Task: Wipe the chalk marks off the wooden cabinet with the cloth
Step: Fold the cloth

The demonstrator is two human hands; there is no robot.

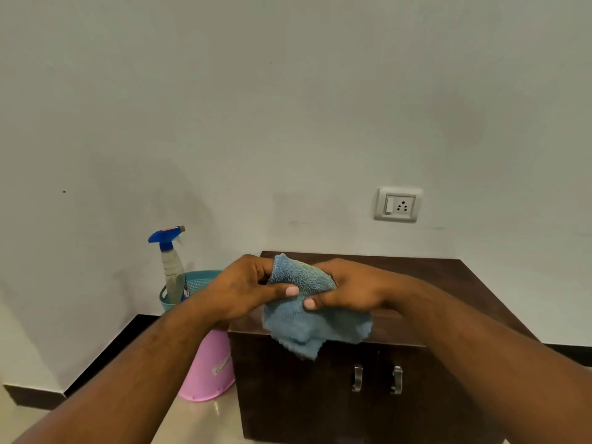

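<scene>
Two bare hands hold a blue cloth (307,312) up in the air, just over the front edge of the dark wooden cabinet (448,283). The left hand (246,290) pinches the cloth near its top, with the thumb lying flat across the front and the other fingers curled behind it. The right hand (349,288) pinches the cloth too, its thumb pressed on the front and its fingers tucked behind. The two thumbs are very near each other. The lower part of the cloth hangs down loose in front of the cabinet's front edge, with one corner pointing down. No chalk marks can be made out on the cabinet top. Two metal handles (376,378) sit on the cabinet doors below. Beside the cabinet's left side stands a pink bucket (211,363), with a teal basket (195,283) above it holding a spray bottle (171,267). A wall socket (398,205) is on the wall above the cabinet's back edge.
</scene>
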